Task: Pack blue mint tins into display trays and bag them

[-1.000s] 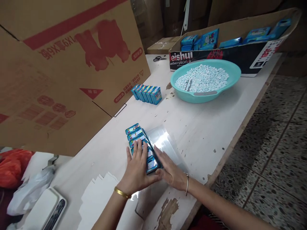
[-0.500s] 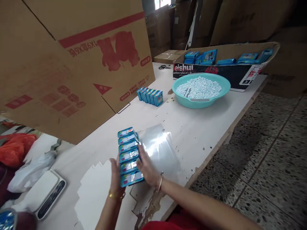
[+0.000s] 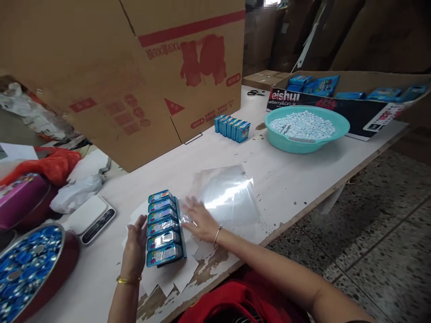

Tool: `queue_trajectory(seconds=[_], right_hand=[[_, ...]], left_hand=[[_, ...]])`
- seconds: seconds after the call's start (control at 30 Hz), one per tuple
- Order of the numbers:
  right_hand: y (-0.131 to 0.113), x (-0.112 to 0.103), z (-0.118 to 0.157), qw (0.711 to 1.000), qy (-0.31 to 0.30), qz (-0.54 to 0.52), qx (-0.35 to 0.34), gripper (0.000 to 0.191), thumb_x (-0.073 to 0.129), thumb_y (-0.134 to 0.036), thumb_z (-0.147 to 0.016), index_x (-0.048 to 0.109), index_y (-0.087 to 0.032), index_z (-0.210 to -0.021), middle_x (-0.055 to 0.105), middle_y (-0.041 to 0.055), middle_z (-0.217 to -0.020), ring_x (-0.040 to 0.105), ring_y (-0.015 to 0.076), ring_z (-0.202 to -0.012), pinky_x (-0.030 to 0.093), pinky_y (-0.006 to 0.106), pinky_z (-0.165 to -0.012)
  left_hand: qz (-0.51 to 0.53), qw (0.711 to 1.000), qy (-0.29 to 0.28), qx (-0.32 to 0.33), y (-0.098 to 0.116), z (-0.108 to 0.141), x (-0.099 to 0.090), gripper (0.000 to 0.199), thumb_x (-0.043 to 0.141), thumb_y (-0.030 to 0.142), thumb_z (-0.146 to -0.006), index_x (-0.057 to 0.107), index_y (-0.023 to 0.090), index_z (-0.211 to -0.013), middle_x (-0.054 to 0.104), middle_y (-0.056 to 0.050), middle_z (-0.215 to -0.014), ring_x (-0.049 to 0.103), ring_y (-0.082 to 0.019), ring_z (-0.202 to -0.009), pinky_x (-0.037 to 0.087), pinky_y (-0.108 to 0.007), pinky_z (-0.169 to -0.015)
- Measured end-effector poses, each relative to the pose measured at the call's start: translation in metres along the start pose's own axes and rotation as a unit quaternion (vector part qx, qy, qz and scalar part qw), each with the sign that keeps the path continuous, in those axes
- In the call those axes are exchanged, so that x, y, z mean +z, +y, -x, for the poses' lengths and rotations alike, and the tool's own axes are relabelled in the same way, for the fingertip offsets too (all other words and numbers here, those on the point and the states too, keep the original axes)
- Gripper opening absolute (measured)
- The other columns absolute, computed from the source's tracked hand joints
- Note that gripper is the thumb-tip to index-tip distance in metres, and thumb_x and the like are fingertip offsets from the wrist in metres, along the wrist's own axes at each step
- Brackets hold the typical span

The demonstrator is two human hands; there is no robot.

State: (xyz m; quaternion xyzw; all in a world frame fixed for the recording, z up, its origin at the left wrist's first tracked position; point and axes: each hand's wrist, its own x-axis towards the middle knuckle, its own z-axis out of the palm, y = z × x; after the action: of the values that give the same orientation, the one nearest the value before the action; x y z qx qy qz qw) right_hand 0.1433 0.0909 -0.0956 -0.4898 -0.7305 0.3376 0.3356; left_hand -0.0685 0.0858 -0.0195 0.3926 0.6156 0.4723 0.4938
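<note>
1. The left hand [image 3: 134,246] is cupped against the left side of a row of blue tins [image 3: 163,227], fingers spread along the row — a steadying hold, not a lift, as far as I can judge.
2. The right hand [image 3: 198,220] lies flat and released, palm down, with its fingertips on the near edge of a stack of clear plastic sheets [image 3: 225,195] just right of the tins; it grips nothing.
3. The row of six tins lies on white paper sheets [image 3: 178,273] near the front edge of the table [image 3: 286,179], where the surface is chipped.
4. The step in hand looks like squaring up the tins into one tight block beside the clear film.
5. The next move, I judge, calls for peeling a single clear sheet free — they cling together — while the left hand holds the row from fanning out.
6. Farther back: a second row of tins [image 3: 233,128] stands by the large cardboard box [image 3: 134,67], and a teal basin of white pellets [image 3: 305,130] sits toward the far right edge.
7. At the left end lie a small scale [image 3: 89,217] and a bowl of blue caps [image 3: 30,264].
</note>
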Motion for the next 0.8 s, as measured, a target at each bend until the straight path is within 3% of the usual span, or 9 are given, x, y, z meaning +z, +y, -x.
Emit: queue_trajectory(seconds=[0.07, 0.17, 0.3, 0.37, 0.43, 0.5, 0.6, 0.7, 0.8], right_hand=[[0.022, -0.021, 0.003, 0.993, 0.003, 0.119, 0.027, 0.068, 0.045, -0.059, -0.087, 0.036, -0.020, -0.142, 0.020, 0.0113, -0.154, 0.004, 0.0286, -0.143, 0.002, 0.055, -0.114], [0.049, -0.036, 0.010, 0.976, -0.033, 0.209, 0.046, 0.060, 0.042, -0.055, -0.090, 0.039, -0.022, -0.140, 0.025, 0.0087, -0.152, 0.011, 0.0282, -0.143, 0.003, 0.054, -0.114], [0.068, -0.044, 0.018, 0.969, -0.022, 0.239, 0.056, 0.046, 0.032, -0.041, -0.096, 0.044, -0.025, -0.137, 0.030, 0.0040, -0.151, 0.017, 0.0256, -0.142, 0.007, 0.052, -0.114], [0.073, -0.054, 0.022, 0.971, -0.020, 0.226, 0.072, 0.045, 0.030, -0.041, -0.097, 0.045, -0.026, -0.136, 0.031, 0.0034, -0.150, 0.017, 0.0255, -0.142, 0.006, 0.052, -0.114], [0.077, -0.068, 0.027, 0.977, -0.022, 0.184, 0.105, 0.047, 0.025, -0.044, -0.097, 0.046, -0.026, -0.136, 0.032, 0.0030, -0.150, 0.015, 0.0250, -0.142, 0.006, 0.054, -0.114], [0.078, -0.079, 0.032, 0.982, -0.020, 0.125, 0.138, 0.051, 0.020, -0.048, -0.097, 0.044, -0.027, -0.137, 0.032, 0.0028, -0.150, 0.013, 0.0245, -0.143, 0.004, 0.056, -0.113], [0.072, -0.083, 0.040, 0.987, -0.007, 0.046, 0.151, 0.054, 0.019, -0.055, -0.095, 0.041, -0.030, -0.139, 0.031, 0.0019, -0.150, 0.011, 0.0240, -0.143, 0.000, 0.059, -0.112], [0.064, -0.076, 0.047, 0.991, -0.005, 0.000, 0.137, 0.053, 0.019, -0.057, -0.095, 0.042, -0.034, -0.137, 0.032, 0.0005, -0.149, 0.012, 0.0231, -0.143, -0.002, 0.061, -0.111], [0.057, -0.072, 0.055, 0.990, 0.011, -0.002, 0.138, 0.056, 0.022, -0.059, -0.094, 0.039, -0.032, -0.139, 0.032, 0.0031, -0.150, 0.013, 0.0234, -0.143, -0.001, 0.060, -0.111]], left_hand=[[-0.070, 0.991, 0.025, 0.112, 0.013, 0.012, 0.000, 0.059, 0.047, 0.061, -0.083, 0.053, 0.022, -0.127, 0.050, -0.008, -0.138, 0.044, -0.026, -0.129, 0.030, -0.043, -0.111], [-0.136, 0.967, -0.060, 0.206, 0.032, 0.044, 0.012, 0.045, 0.050, 0.049, -0.087, 0.057, 0.023, -0.123, 0.057, -0.008, -0.130, 0.051, -0.025, -0.121, 0.036, -0.043, -0.107], [-0.203, 0.917, -0.257, 0.229, 0.033, 0.084, 0.047, 0.038, 0.058, 0.040, -0.083, 0.062, 0.026, -0.118, 0.064, -0.007, -0.119, 0.056, -0.025, -0.113, 0.042, -0.044, -0.102], [-0.196, 0.911, -0.313, 0.182, 0.019, 0.092, 0.066, 0.035, 0.061, 0.039, -0.081, 0.064, 0.026, -0.114, 0.066, -0.007, -0.114, 0.058, -0.024, -0.109, 0.043, -0.044, -0.100], [-0.133, 0.942, -0.300, 0.077, -0.002, 0.091, 0.084, 0.037, 0.061, 0.043, -0.080, 0.063, 0.023, -0.112, 0.066, -0.009, -0.110, 0.061, -0.024, -0.104, 0.047, -0.041, -0.094], [-0.039, 0.972, -0.229, -0.033, -0.025, 0.084, 0.105, 0.045, 0.064, 0.047, -0.077, 0.060, 0.019, -0.112, 0.065, -0.011, -0.108, 0.063, -0.023, -0.100, 0.051, -0.037, -0.086], [0.087, 0.976, -0.146, -0.140, -0.051, 0.067, 0.140, 0.055, 0.073, 0.047, -0.067, 0.055, 0.017, -0.110, 0.062, -0.011, -0.104, 0.065, -0.020, -0.090, 0.053, -0.029, -0.072], [0.136, 0.968, -0.120, -0.175, -0.061, 0.052, 0.167, 0.061, 0.080, 0.045, -0.057, 0.053, 0.017, -0.103, 0.062, -0.005, -0.089, 0.062, -0.011, -0.065, 0.042, -0.018, -0.048], [0.101, 0.979, -0.127, -0.123, -0.064, 0.043, 0.177, 0.049, 0.078, 0.049, -0.056, 0.058, 0.015, -0.085, 0.061, -0.001, -0.074, 0.049, -0.006, -0.049, 0.028, -0.017, -0.041]])
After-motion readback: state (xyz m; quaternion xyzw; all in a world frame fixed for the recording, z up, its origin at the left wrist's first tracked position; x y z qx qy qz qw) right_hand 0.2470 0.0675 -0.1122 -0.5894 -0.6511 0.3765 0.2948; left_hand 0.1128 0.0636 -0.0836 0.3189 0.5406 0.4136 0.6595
